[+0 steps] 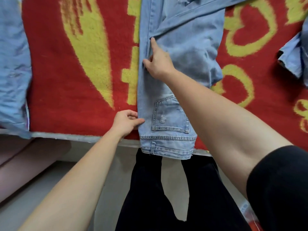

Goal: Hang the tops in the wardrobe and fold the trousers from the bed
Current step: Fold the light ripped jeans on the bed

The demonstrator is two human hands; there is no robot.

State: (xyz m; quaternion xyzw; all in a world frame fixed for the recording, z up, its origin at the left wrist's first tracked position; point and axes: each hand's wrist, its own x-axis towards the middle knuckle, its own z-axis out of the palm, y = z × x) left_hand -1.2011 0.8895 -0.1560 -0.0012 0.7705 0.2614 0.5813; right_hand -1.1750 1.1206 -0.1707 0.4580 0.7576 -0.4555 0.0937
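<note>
Jeans (188, 52) run off the top; right hand (159, 63) hides most fingers.

Jeans (188, 52): both legs run off the top edge, hems not seen. Right forearm (216, 117) crosses the back pocket (168, 117) and covers its upper right corner.

Right hand (158, 63): index finger out on the denim, other fingers hidden behind the hand's back; grip undetermined.

Pale blue garment (13, 64), left edge: cut off, blurred, type unclear.

Denim piece (293, 62), right edge: cut off.

Red-and-white item (250, 214), lower right: mostly behind the black sleeve (283, 189), unidentified.
</note>
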